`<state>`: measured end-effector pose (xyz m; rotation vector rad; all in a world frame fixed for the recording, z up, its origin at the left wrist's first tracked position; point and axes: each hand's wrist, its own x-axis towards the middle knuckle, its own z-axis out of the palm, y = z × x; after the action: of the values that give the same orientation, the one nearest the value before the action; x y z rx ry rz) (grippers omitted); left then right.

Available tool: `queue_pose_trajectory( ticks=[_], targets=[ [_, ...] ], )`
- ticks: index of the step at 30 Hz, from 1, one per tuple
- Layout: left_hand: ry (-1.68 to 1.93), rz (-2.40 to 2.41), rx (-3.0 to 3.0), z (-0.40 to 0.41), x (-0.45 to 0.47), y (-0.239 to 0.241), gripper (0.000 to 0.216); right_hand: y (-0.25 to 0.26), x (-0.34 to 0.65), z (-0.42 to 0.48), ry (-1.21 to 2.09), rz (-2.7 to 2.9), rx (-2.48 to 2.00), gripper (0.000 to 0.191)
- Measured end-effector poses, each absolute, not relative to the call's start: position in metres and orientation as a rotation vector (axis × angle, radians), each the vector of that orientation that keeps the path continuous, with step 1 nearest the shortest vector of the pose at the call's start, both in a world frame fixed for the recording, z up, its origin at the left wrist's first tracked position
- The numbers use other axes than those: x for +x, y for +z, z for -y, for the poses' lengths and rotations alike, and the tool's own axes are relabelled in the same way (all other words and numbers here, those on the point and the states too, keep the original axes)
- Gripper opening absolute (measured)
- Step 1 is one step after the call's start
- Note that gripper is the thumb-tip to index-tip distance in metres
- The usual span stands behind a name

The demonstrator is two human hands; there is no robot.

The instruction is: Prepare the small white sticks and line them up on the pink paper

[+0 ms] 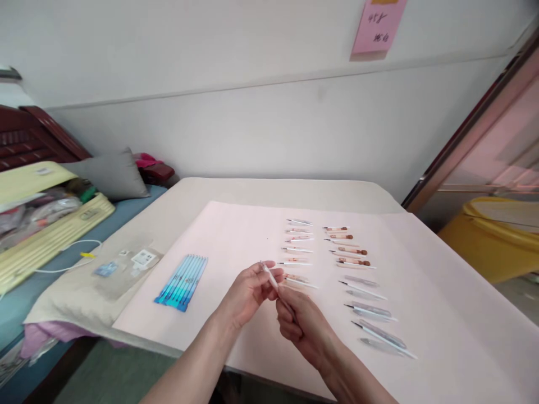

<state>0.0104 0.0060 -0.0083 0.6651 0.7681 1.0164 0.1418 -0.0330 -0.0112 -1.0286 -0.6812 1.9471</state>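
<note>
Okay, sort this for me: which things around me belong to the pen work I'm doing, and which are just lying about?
Seems part of the job:
slim pen, in left hand and right hand
dark-tipped white refills
pen barrels
blue sticks, probably

Likely just lying about:
grey pillow
yellow tub
pink note on the wall

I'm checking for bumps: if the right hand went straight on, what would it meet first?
Likely the left hand, just ahead of the right hand at the slim pen, though depth is unclear.
</note>
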Motion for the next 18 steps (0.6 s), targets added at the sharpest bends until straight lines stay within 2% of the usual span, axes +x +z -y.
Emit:
queue_pose_trajectory(
  ticks=[3,5,8,13,18],
  targets=[
    [1.061,-0.765,0.641,-0.002,0.015,-0.009,0.023,-0.013,0.141,0.033,1.774,0.896,-1.137,0.026],
    [1.094,-0.841,0.676,0.001,0.016,-0.009,0.017,-0.015,0.140,0.033,1.476,1.161,-1.274,0.029],
    [1.146,-0.973,0.691,0.004,0.015,-0.008,0.020,-0.019,0.139,0.031,1.142,1.419,-1.392,0.032],
    [1.110,-0.863,0.604,0.004,0.012,-0.006,0.026,-0.022,0.139,0.029,1.374,1.333,-1.425,0.026],
    [1.122,-1.094,0.764,0.001,0.009,-0.007,0.025,-0.020,0.141,0.031,1.351,1.395,-1.413,0.029]
  ],
)
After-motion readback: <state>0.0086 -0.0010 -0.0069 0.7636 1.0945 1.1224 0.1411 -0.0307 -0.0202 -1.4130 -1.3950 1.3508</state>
